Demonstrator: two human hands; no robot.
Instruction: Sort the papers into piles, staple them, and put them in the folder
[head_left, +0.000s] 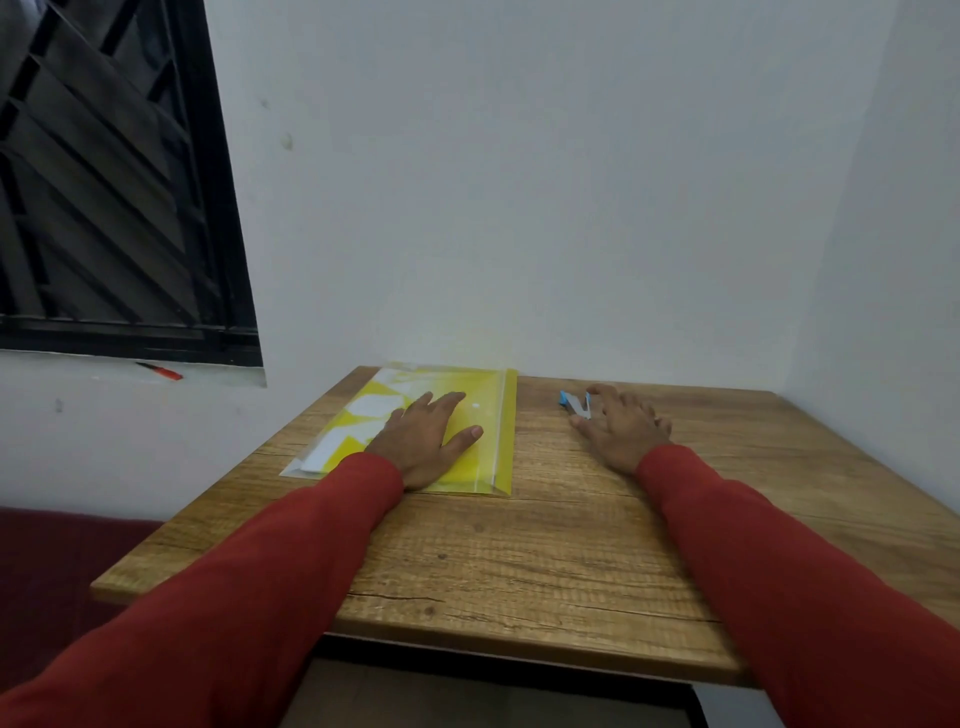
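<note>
Left hand (423, 441) spread flat on yellow folder (483, 467); right hand (621, 428) spread on surface (519, 561), fingers touching blue stapler (575, 404); window (104, 182) at left.

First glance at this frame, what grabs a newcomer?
The yellow folder at the table's far left, papers showing through it, with the left hand flat on top. To its right, the right hand rests by a small blue stapler.
</note>
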